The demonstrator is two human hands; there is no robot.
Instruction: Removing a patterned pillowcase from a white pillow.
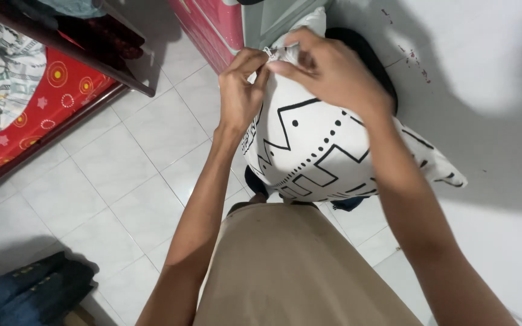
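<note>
No packages, labels, signs or screens show anywhere in this view.

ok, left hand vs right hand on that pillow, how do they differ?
The left hand comes up from below, fingers curled and pinching at the top corner of the pillow. The right hand reaches over from the side, its palm spread across the pillow's top and covering more of it than the left hand. Both meet at the same corner, fingertips close together, gripping the white cover with black patterns.
</note>
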